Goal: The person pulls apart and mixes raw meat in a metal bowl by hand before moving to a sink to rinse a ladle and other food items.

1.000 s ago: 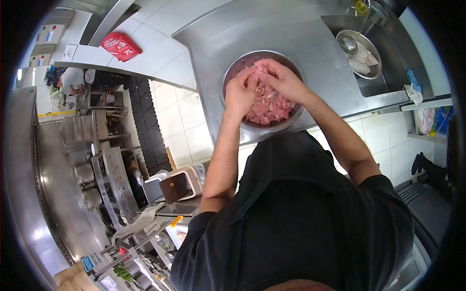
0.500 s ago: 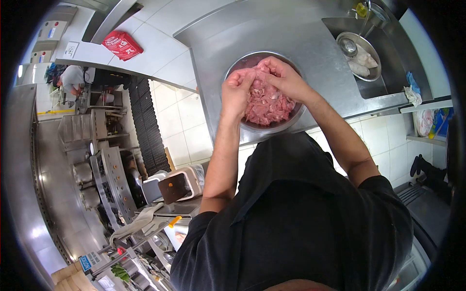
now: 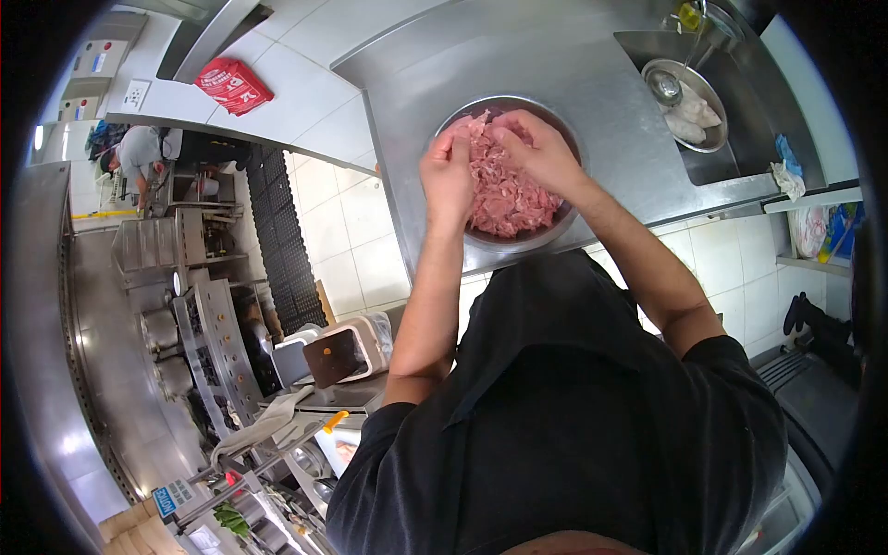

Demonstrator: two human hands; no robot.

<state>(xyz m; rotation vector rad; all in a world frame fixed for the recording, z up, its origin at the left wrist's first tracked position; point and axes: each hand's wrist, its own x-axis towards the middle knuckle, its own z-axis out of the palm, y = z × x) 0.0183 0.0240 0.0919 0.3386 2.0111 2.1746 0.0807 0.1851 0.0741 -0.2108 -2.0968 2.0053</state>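
Note:
A round metal bowl (image 3: 573, 139) on the steel counter holds a heap of pink raw meat (image 3: 514, 194) cut in small pieces. Over the bowl's left side, my left hand (image 3: 448, 174) is closed, thumb and fingers pinching a bit of the meat at the far end of the heap. My right hand (image 3: 546, 159) reaches in from the right, fingers curled and thumb pressed in, also closed on meat; its fingertips are partly hidden. A small gap with meat showing lies between the two hands.
The steel counter (image 3: 416, 74) runs right to a sink (image 3: 740, 171) holding a metal bowl (image 3: 717, 139) with pale pieces and a ladle (image 3: 664, 89). A blue and white cloth (image 3: 787, 170) lies on the edge. At far left, a person (image 3: 139, 153) works.
My hands have drawn slightly apart; the meat stretched between them before no longer spans the fingers. The bowl has hardly moved.

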